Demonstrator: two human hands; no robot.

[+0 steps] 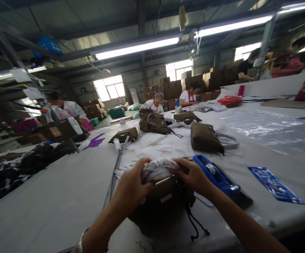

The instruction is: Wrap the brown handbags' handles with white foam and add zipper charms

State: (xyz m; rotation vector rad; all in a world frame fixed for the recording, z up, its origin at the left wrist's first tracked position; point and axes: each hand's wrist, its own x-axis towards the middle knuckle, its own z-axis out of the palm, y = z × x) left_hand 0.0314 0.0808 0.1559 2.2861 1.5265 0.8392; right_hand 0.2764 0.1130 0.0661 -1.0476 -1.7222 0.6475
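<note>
Left of held handbag [159, 212], broad tabletop [70, 196]

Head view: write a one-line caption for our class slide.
Left hand and right hand hold the white-wrapped handle of a dark olive handbag beside a blue tape dispenser.

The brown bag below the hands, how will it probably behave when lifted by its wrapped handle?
The bag would probably flex but keep its shape, as its body looks full and rounded. The wrapped handle may be slippery, since its white covering looks thin and crinkled. The black cords would likely swing, because they trail loose.
</note>
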